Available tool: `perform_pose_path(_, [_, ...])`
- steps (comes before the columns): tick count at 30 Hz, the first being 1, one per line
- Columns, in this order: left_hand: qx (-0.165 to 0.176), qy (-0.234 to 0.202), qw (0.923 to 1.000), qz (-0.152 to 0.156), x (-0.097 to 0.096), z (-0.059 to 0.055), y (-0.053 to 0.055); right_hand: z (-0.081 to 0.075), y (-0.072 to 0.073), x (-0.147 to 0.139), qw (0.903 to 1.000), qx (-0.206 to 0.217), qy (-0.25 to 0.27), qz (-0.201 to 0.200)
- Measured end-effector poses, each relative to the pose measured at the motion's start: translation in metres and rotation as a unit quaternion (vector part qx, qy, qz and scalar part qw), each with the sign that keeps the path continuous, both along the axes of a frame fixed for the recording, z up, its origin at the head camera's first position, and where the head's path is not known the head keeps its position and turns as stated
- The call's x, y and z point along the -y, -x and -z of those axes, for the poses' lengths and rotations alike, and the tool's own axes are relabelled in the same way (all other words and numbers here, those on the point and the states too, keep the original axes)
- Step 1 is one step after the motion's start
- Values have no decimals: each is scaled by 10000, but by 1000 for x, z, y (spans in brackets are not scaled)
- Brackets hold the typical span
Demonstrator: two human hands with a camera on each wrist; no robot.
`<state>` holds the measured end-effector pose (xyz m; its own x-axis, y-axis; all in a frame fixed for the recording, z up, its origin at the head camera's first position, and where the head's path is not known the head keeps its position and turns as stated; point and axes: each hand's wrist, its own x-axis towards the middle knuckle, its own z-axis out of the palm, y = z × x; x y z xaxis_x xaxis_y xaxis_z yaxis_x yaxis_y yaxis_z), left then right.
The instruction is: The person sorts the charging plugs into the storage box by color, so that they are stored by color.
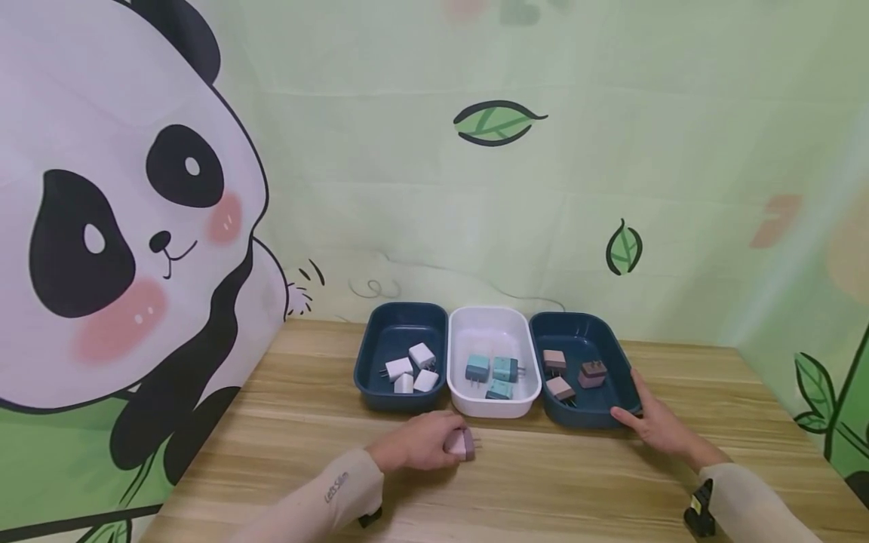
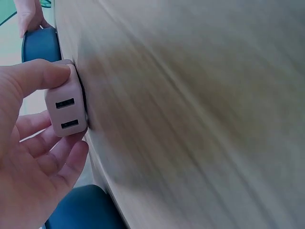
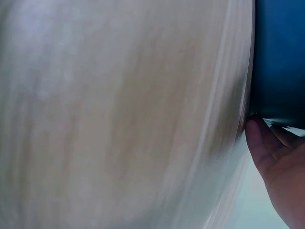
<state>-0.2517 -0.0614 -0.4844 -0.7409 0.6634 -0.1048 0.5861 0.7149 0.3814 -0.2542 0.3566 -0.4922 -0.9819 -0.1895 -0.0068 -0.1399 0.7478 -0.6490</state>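
A pink two-port USB charger [image 2: 66, 102] is pinched between the thumb and fingers of my left hand [image 1: 426, 443], close over the table in front of the white tray [image 1: 494, 407]. Its ports face the left wrist camera, and its prongs point right in the head view. My right hand [image 1: 657, 424] holds the near right corner of the right blue tray [image 1: 577, 416], thumb on the front wall and fingers along the side. Inside that tray lie pink chargers [image 1: 593, 374]. Teal chargers [image 1: 477, 367] sit in the white tray. White chargers [image 1: 422, 355] lie in the left blue tray [image 1: 366, 388].
The three trays stand side by side at the back of the wooden table [image 1: 543, 483]. Behind them hangs a green backdrop [image 1: 407, 188] printed with a panda and leaves. In the right wrist view, the blue tray's wall [image 3: 281, 62] rises beside the fingers.
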Motion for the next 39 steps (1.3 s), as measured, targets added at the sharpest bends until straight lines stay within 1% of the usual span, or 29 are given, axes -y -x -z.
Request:
perform_pose_path(3, [-72, -40, 9999, 88, -2, 0, -2, 0, 0, 0, 10000, 31, 14, 18])
perform_pose_path(9, [-192, -118, 9995, 201, -7, -7, -8, 1, 1, -1, 10000, 8, -39, 12])
perform_pose_path(11, [-283, -130, 9992, 254, -9, -9, -9, 1, 1, -1, 10000, -3, -43, -2])
perform_pose_path(17, [-458, -202, 9983, 288, -13, -15, -13, 0, 0, 0, 10000, -53, -39, -16])
perform_pose_path(24, [-327, -350, 9986, 244, -18, -22, -14, 0, 0, 1, 10000, 38, 20, 10])
perform_pose_path(33, [-629, -635, 9947, 512, -24, -30, -9, -1, 0, -1, 9999, 33, 111, -73])
perform_pose_path(39, [-685, -564, 9951, 430, -29, -40, -10, 0, 1, -2, 9999, 32, 99, -64])
